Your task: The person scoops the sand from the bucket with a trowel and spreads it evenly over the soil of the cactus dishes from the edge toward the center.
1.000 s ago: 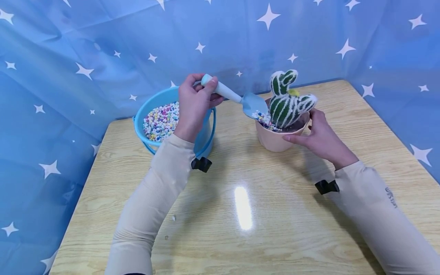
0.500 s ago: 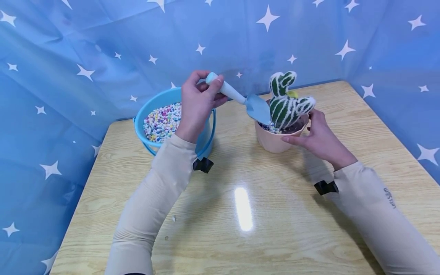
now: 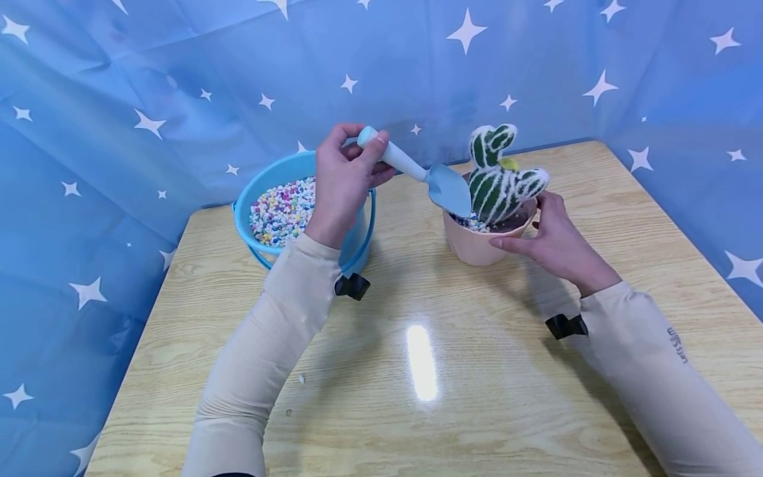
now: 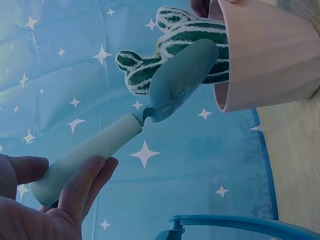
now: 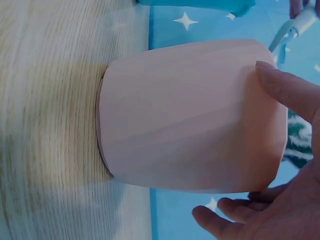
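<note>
Head view: left hand (image 3: 341, 182) pinches the pale handle of a small blue trowel (image 3: 417, 173) between thumb and curled fingers; the blade tilts down over the near-left rim of the pink pot (image 3: 477, 244), just beside the cactus (image 3: 499, 177). Coloured pebbles (image 3: 472, 223) lie inside the pot at the cactus base. Right hand (image 3: 551, 238) cups the pot's right side, thumb along the rim, fingers bent round the far wall. Pot stands on the wooden bench (image 3: 417, 371), right of a blue bucket (image 3: 357, 235) filled with the same pebbles.

Left wrist view: fingers (image 4: 80, 187) close round the trowel handle end; blade (image 4: 181, 80) overlaps the cactus (image 4: 200, 35) above the pot (image 4: 270, 55).

Right wrist view: thumb (image 5: 287, 90) lies on the pot wall (image 5: 190, 115), fingertips (image 5: 220, 220) curl round the opposite side; pot base rests on the bench (image 5: 50, 125)
</note>
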A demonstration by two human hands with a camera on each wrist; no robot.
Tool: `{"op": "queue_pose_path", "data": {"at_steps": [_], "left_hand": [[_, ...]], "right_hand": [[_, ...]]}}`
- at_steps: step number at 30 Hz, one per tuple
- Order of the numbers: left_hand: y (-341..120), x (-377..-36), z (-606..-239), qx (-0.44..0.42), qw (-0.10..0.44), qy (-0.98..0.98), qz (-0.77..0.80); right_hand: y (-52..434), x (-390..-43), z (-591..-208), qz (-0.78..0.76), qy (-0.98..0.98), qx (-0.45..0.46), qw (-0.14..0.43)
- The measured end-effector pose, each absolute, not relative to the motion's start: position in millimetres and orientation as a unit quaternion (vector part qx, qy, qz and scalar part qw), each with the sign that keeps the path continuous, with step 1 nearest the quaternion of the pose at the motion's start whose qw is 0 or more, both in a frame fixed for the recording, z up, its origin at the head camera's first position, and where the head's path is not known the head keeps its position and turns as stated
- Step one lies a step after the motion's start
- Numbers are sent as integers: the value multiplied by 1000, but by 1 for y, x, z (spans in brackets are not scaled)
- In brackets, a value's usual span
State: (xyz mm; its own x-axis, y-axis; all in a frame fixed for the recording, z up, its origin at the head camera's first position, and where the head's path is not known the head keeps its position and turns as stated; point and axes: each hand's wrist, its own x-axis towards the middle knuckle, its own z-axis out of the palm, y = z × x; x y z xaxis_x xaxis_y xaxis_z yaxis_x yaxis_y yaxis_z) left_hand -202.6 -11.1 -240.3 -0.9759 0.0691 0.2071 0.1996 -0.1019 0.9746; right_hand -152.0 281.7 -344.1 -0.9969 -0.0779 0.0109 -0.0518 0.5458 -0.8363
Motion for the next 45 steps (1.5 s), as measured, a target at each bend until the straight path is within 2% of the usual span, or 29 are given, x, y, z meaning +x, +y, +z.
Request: {"op": "queue_pose_path", "data": {"at_steps": [10,16,36,45], "left_hand": [[-22,-202,-242,-97,44,-644,-758],[-40,-202,-236,-101,62,-606,-787],[-145,-197,-221,-46,186,-514,-836],[-200,-192,-216,-13,230,-516,-825]], "right_hand": [[286,-157,-347,-483,874,-52,12],[291,-160,-349,-518,851,-78,15],[294,-163,-352,-536,839,-90,29],[294,-168,-354,-525,845,-99,12]]}}
